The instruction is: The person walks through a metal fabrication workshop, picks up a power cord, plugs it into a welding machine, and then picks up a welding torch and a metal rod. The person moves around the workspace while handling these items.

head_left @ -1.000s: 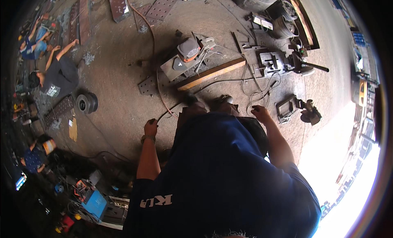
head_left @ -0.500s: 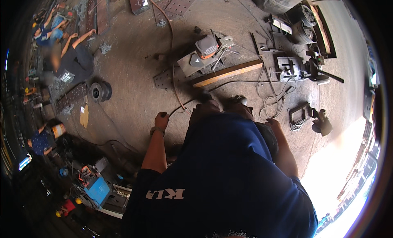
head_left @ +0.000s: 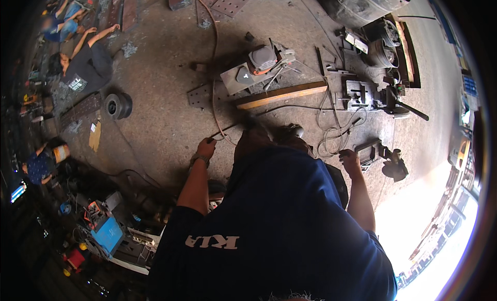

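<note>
My left hand (head_left: 206, 147) hangs by my left side, a wristband at its wrist. Its fingers point down and are dark, so their grip is unclear; a black cable on the floor passes close to its tips. My right hand (head_left: 350, 159) is out to the right with loosely spread fingers and nothing visible in it. Nearest to it are a dark metal frame clamp (head_left: 368, 152) and a coiled grey cable (head_left: 331, 141) on the floor. Ahead of my feet lies a rust-brown steel bar (head_left: 284, 95), with a grey and orange power machine (head_left: 262, 59) on a metal plate behind it.
A vise-like machine (head_left: 361, 96) with a lever stands right. Buckets (head_left: 382, 54) and a large drum (head_left: 365, 5) are farther back. A hose (head_left: 214, 57) crosses the floor. Left are a wheel-like spool (head_left: 118, 105), a blue welding machine (head_left: 108, 235) and several people working.
My right hand has swung outward from beside my thigh and its fingers show more. My left hand has moved only slightly. The view has shifted a little.
</note>
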A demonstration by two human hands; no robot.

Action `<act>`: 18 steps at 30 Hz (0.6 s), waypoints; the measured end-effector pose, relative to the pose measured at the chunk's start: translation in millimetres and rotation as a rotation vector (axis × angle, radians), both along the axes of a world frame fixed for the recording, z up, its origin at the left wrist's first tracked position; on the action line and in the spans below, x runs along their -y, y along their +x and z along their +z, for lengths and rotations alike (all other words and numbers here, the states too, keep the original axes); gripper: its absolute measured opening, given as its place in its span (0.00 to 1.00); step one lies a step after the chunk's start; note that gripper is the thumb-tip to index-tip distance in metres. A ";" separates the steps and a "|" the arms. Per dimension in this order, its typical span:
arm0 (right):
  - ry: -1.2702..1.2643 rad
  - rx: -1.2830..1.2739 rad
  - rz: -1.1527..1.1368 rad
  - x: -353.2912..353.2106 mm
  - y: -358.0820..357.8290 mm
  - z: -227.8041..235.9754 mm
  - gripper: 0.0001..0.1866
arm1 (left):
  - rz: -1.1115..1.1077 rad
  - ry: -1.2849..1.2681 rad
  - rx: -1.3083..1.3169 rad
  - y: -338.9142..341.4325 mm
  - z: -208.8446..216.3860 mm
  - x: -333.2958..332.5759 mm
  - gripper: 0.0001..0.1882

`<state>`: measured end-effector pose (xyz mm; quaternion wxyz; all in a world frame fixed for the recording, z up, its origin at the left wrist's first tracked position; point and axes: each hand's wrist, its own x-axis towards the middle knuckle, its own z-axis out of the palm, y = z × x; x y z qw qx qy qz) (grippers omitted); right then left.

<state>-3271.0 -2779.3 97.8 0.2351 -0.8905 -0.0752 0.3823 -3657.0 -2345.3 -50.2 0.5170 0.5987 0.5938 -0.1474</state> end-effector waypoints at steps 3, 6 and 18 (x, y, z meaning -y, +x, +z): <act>0.018 -0.061 0.020 -2.3 -4.3 -20.7 0.13 | 0.031 0.007 -0.022 -3.8 19.7 -10.1 0.21; -0.028 -0.106 0.053 -3.2 -11.0 -31.1 0.14 | 0.051 0.061 -0.019 -8.3 31.8 -17.9 0.19; -0.120 -0.056 0.065 0.0 -5.2 -10.7 0.15 | 0.097 -0.027 -0.022 -24.8 -3.2 -5.0 0.20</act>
